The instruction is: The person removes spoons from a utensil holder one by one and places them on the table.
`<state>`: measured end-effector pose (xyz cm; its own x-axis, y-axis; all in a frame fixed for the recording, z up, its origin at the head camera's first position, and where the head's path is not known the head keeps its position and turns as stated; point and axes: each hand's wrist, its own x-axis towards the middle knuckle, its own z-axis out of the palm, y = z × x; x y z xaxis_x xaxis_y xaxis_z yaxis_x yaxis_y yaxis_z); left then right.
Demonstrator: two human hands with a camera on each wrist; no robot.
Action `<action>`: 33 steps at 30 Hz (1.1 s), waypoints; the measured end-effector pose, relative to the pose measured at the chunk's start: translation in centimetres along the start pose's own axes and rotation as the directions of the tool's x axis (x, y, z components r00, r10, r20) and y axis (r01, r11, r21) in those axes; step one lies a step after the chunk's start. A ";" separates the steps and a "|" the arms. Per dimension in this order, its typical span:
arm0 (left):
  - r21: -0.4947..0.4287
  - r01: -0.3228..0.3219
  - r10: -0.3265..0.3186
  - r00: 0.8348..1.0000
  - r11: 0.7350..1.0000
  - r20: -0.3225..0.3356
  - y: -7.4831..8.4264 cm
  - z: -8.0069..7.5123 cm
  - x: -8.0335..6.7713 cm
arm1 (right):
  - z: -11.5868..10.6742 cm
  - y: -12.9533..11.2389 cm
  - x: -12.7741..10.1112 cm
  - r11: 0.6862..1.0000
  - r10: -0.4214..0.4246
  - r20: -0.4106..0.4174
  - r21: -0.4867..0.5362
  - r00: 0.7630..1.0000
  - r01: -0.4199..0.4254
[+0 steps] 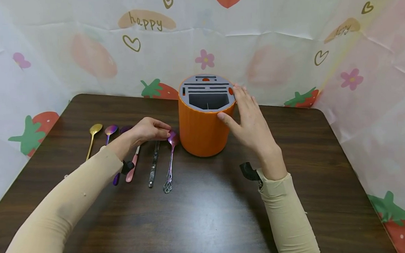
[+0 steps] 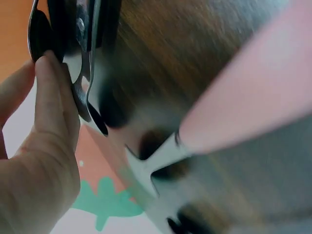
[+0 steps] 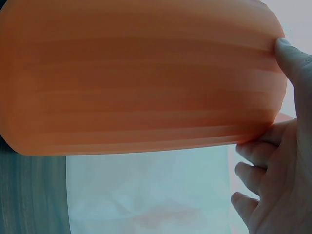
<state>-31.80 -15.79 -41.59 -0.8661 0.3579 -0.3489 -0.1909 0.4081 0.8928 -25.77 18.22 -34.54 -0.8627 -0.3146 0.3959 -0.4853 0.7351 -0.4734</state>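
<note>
My left hand point(image 1: 151, 129) pinches the bowl tip of a purple spoon point(image 1: 171, 138) with an openwork handle, just left of an orange cutlery holder point(image 1: 203, 134). In the left wrist view that spoon's bowl point(image 2: 41, 31) appears dark at the fingertips. My right hand point(image 1: 253, 128) rests against the holder's upper right side, fingers extended and thumb near the front rim. The holder stands upright, its grey slotted lid point(image 1: 205, 89) on top. In the right wrist view the thumb and a finger touch the orange wall point(image 3: 146, 83).
Left of the spoon lie a dark-handled utensil point(image 1: 153, 166) and a pink-handled fork point(image 1: 132, 168). Farther left are a gold spoon point(image 1: 95, 131) and a rainbow-coloured spoon point(image 1: 111, 131), partly behind the left arm. A printed cloth point(image 1: 229, 46) hangs behind the dark wooden table point(image 1: 199, 217).
</note>
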 end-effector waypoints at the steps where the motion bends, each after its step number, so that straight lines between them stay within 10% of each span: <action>1: 0.046 -0.017 0.017 1.000 0.999 -0.006 0.0 0.1 -0.1 | 0.0 0.0 0.0 1.000 0.000 0.001 0.001 1.000 0.000; 10: 0.248 -0.059 0.082 0.993 0.967 -0.082 0.0 0.5 -0.3 | 0.2 -0.1 0.1 1.000 0.002 0.004 0.004 1.000 -0.002; 33: 0.307 -0.116 0.171 0.972 0.945 -0.161 -0.9 0.7 -2.0 | -0.1 0.1 -0.7 0.999 0.000 -0.009 0.054 1.000 0.000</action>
<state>-29.57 -16.31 -41.90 -0.9491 0.2823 -0.1399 0.0616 0.6017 0.7963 -25.24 18.57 -34.82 -0.8616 -0.3091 0.4027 -0.4924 0.7017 -0.5149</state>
